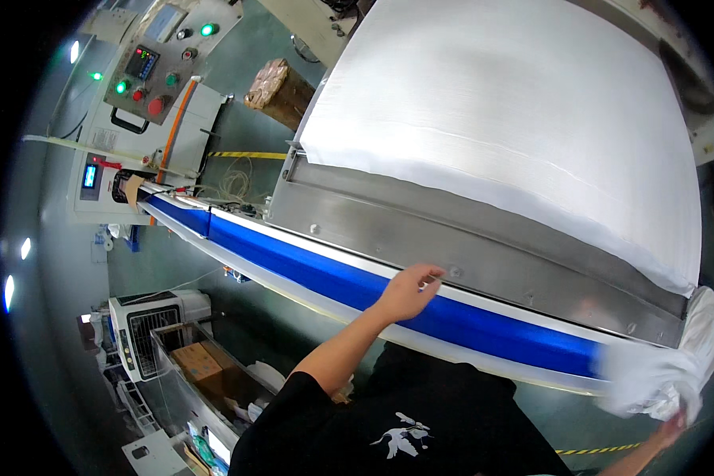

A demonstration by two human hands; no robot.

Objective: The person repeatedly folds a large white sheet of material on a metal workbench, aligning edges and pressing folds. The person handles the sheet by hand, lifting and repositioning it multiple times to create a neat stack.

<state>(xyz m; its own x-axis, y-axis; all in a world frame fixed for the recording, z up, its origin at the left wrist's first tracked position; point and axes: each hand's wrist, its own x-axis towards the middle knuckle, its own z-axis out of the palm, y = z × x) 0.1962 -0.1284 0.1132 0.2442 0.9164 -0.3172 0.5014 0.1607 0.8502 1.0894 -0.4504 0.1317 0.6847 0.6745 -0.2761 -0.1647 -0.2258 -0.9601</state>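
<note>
My left hand (411, 292) hovers over the blue strip (317, 272) along the machine's front edge. Its fingers are loosely bent, with a gap to the thumb and nothing seen between them. At the far lower right, my right hand (671, 428) is closed on a crumpled white sheet (658, 385), thin and partly shiny. Motion smears the sheet's left part, and its folds hide some of the fingers. A wide white fabric web (500, 103) lies across the machine bed, its wavy near edge above the bare metal plate (436, 238).
At the upper left stands a control panel (155, 70) with lit green buttons and red ones. A wrapped brown block (280, 89) is on the floor behind. Lower left are a white air cooler (155, 329) and a metal cart (202, 397) with cardboard boxes (206, 369).
</note>
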